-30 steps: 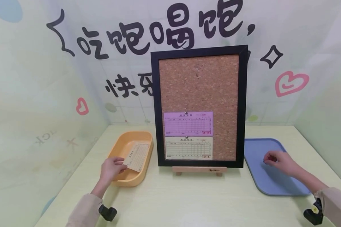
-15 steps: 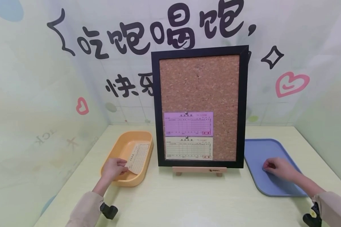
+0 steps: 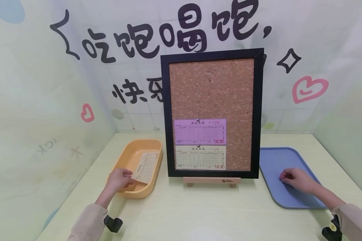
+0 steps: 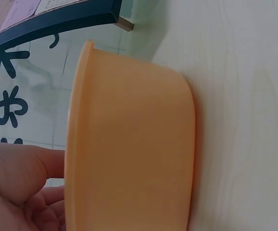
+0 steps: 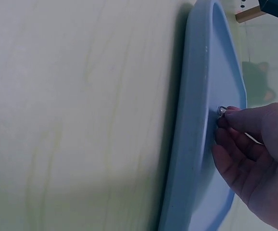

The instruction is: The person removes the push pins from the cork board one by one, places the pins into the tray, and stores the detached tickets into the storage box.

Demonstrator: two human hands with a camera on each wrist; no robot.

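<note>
In the head view my left hand [image 3: 119,180] reaches into the orange tray [image 3: 159,164] and pinches the near left corner of a pale printed form slip [image 3: 147,166]. The tray wall [image 4: 134,139] hides those fingertips in the left wrist view. Over the blue tray [image 3: 289,197] my right hand [image 3: 297,180] pinches a small shiny metal pushpin [image 5: 221,111] between thumb and forefinger; its other fingers are curled. Between the hands stands a black-framed cork board [image 3: 211,90]. Pinned low on it are a purple slip [image 3: 200,132] and, just beneath, a cream slip [image 3: 200,158].
A small wooden easel [image 3: 211,180] props up the board on the pale table [image 3: 199,214]. Printed wall sheets [image 3: 132,113] close in the back and both sides. The orange tray has high walls; the blue tray is shallow with a raised rim.
The pale slip has shifted about slightly inside the orange tray along with my left hand. My right hand has come a little lower over the blue tray, still pinching the pushpin.
</note>
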